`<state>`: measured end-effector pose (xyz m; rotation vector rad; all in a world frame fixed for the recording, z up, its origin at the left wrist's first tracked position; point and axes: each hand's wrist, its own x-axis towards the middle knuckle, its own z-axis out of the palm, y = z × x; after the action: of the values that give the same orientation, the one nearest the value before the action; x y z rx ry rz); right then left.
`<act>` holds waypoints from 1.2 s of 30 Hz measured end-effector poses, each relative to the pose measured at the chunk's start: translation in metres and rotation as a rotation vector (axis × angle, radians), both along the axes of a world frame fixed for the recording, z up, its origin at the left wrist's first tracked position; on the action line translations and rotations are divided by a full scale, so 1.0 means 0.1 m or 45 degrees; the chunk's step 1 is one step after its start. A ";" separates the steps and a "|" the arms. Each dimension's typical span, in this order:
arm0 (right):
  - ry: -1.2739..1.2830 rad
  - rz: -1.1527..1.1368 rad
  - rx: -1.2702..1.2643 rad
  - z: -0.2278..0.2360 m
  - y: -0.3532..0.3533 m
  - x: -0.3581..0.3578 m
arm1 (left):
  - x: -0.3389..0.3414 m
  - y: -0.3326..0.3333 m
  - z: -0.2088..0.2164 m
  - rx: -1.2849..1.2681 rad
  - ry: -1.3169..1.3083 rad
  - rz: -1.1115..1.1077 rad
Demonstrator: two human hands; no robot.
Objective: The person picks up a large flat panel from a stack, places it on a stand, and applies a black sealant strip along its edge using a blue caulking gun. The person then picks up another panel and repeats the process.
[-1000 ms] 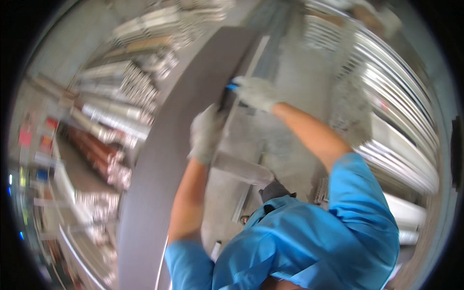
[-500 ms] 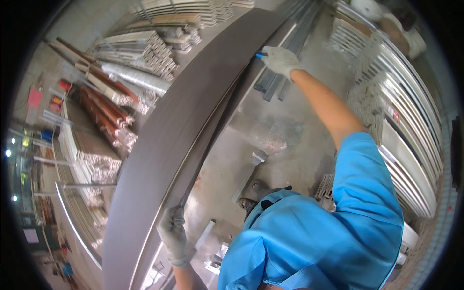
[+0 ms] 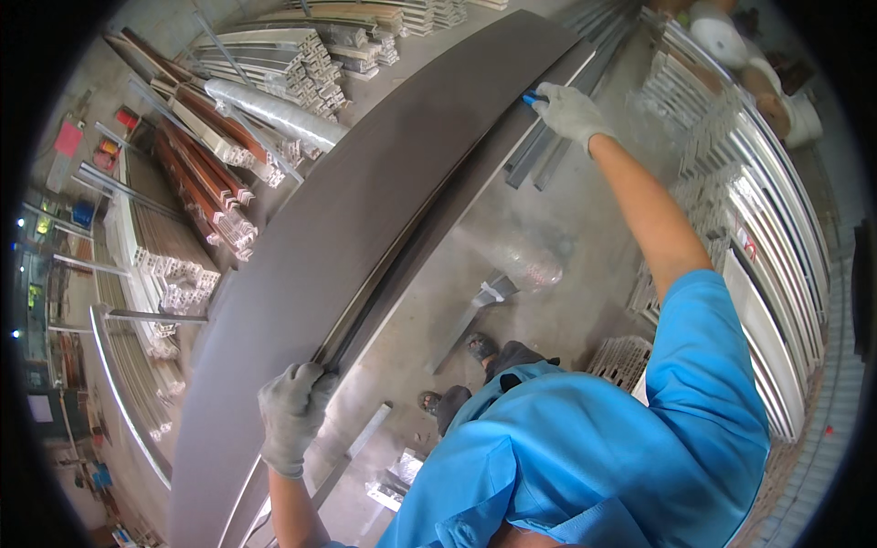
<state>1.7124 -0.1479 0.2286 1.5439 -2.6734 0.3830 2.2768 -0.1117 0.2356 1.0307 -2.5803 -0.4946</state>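
Observation:
A long grey-brown panel point(image 3: 365, 183) runs from the lower left to the upper middle, with a narrower dark strip point(image 3: 457, 196) along its right side. My gloved left hand point(image 3: 294, 411) has its fingers curled over the strip's near part, at the panel's edge. Toward the far end, my gloved right hand point(image 3: 572, 114) is closed on a small blue object point(image 3: 531, 97), held at the strip. Its kind cannot be made out, as the glove covers most of it.
Stacks of white profiles point(image 3: 274, 64) and brown profiles point(image 3: 201, 183) lie on the left. More long white lengths point(image 3: 767, 247) are stacked on the right. On the floor are a plastic-wrapped bundle point(image 3: 525, 256) and grey bars point(image 3: 539, 164).
My left hand has moved up and left, farther over the panel's edge. The dark strip looks less twisted beside the panel. The view has shifted; my right hand still holds the blue object.

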 end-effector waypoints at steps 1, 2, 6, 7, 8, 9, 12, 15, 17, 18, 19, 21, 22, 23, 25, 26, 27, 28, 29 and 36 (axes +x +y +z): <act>-0.019 -0.038 -0.002 0.00 0.01 0.06 | 0.02 -0.03 -0.04 -0.011 0.009 -0.050; -0.022 -0.030 -0.007 -0.02 0.04 0.15 | 0.04 -0.05 -0.08 -0.057 0.015 -0.079; -0.031 -0.029 -0.014 0.01 0.16 0.67 | 0.06 -0.12 -0.22 -0.243 0.071 -0.174; -0.054 -0.006 -0.002 0.02 0.21 0.85 | 0.06 -0.12 -0.24 -0.276 0.088 -0.188; -0.084 0.014 0.013 0.01 0.27 1.05 | 0.06 -0.13 -0.26 -0.307 0.110 -0.211; -0.222 0.099 0.038 0.04 0.36 1.25 | 0.05 -0.14 -0.28 -0.329 0.140 -0.221; -0.121 0.233 -0.044 0.00 0.61 2.10 | 0.05 -0.16 -0.31 -0.312 0.170 -0.240; -0.184 0.396 -0.122 -0.04 0.90 3.02 | 0.06 -0.18 -0.33 -0.314 0.174 -0.257; -0.146 0.446 -0.111 -0.04 1.06 3.46 | 0.06 -0.19 -0.34 -0.326 0.198 -0.274; -0.133 0.488 -0.094 -0.03 1.11 3.57 | 0.07 -0.19 -0.34 -0.328 0.205 -0.279; -0.215 0.432 -0.011 -0.02 1.13 3.57 | 0.08 -0.18 -0.34 -0.310 0.207 -0.271; -0.358 0.414 0.068 0.00 1.12 3.40 | 0.09 -0.18 -0.34 -0.285 0.204 -0.248; -0.485 0.365 -0.019 0.00 1.06 3.26 | 0.10 -0.17 -0.33 -0.282 0.235 -0.247; -0.585 0.353 -0.136 -0.02 1.01 3.04 | 0.11 -0.17 -0.31 -0.272 0.260 -0.239; -0.416 0.028 -0.393 -0.06 0.96 2.52 | 0.12 -0.18 -0.30 -0.284 0.320 -0.246; -0.175 -0.065 -0.279 -0.03 0.87 2.16 | 0.13 -0.19 -0.30 -0.300 0.346 -0.251; -0.120 -0.138 -0.235 -0.03 0.79 1.85 | 0.15 -0.19 -0.31 -0.320 0.370 -0.234; -0.057 -0.201 -0.228 -0.05 0.67 1.57 | 0.17 -0.19 -0.32 -0.328 0.347 -0.243; 0.022 -0.244 -0.164 -0.08 0.59 1.33 | 0.17 -0.20 -0.35 -0.336 0.331 -0.241; 0.070 0.102 -0.053 -0.23 0.39 1.57 | 0.24 -0.14 -0.42 -0.277 0.226 -0.100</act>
<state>1.8691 -0.1084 0.2055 1.6282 -2.5524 0.3899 2.3005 -0.1259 0.1935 0.7787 -2.4582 -0.3001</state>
